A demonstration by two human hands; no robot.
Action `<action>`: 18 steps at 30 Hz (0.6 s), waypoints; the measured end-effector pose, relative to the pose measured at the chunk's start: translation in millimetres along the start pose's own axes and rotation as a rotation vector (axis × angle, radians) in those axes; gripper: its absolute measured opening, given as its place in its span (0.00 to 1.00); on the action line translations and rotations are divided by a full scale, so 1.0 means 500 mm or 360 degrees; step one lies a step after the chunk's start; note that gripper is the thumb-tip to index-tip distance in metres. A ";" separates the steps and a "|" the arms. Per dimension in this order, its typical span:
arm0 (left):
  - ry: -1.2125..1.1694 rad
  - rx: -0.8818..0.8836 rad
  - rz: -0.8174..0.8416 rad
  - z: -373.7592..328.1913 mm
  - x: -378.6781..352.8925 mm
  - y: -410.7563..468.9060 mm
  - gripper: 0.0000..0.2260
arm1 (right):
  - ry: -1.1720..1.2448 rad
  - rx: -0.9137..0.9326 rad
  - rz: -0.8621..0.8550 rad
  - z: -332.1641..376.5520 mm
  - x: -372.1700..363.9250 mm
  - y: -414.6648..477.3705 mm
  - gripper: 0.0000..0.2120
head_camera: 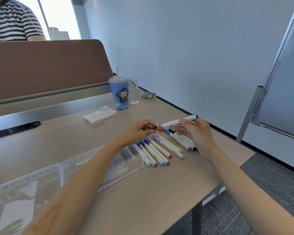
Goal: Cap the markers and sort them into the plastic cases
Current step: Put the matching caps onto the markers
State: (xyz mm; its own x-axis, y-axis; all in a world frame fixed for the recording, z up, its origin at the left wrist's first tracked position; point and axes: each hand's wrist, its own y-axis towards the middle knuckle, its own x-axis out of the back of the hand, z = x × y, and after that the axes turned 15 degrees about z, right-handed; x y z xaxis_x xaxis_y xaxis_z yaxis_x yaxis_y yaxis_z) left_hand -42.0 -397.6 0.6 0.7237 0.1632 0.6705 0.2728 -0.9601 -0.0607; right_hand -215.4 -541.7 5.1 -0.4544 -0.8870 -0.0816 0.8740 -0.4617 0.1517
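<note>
The left grip (137, 131) pinches a brown cap (155, 128) over the bench (159, 192), its mouth facing the bared tip of a white marker (178, 122) clamped in the right grip (198, 133). Capped markers (159, 150) lie in a row beside the open plastic cases (136, 161).

Two clear plastic cases (41, 170) lie open on the worktop (159, 192). At least nine capped markers (159, 148) lie in a loose row. One loose cap (155, 128) is in the left hand (139, 131), one uncapped marker (178, 121) in the right hand (197, 133). One printed cup (120, 95), one glass (134, 90), one napkin (99, 114), one small packet (148, 94)
</note>
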 end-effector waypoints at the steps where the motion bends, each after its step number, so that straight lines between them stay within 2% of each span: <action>1: 0.0018 0.0001 0.0004 -0.001 0.001 0.000 0.07 | -0.0016 0.0012 0.0004 0.000 -0.002 0.000 0.11; 10: 0.0039 -0.0123 -0.0034 -0.022 0.005 -0.011 0.08 | -0.0279 0.0119 0.0133 0.002 -0.006 -0.005 0.07; 14: 0.0058 -0.0163 -0.0106 -0.027 0.003 -0.009 0.09 | -0.0603 0.0049 0.0229 0.003 0.010 -0.008 0.04; 18: 0.0131 -0.0148 -0.0174 -0.038 -0.017 0.010 0.09 | -0.0941 0.0073 0.0141 -0.015 0.008 -0.007 0.06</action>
State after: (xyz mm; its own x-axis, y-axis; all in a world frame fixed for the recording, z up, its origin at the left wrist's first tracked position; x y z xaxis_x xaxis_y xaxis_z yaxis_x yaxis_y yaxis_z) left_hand -58.7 -407.9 8.6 0.6375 0.2523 0.7280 0.2845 -0.9552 0.0819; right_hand -218.8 -543.4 -3.1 -0.4105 -0.7670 0.4931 0.9105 -0.3738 0.1766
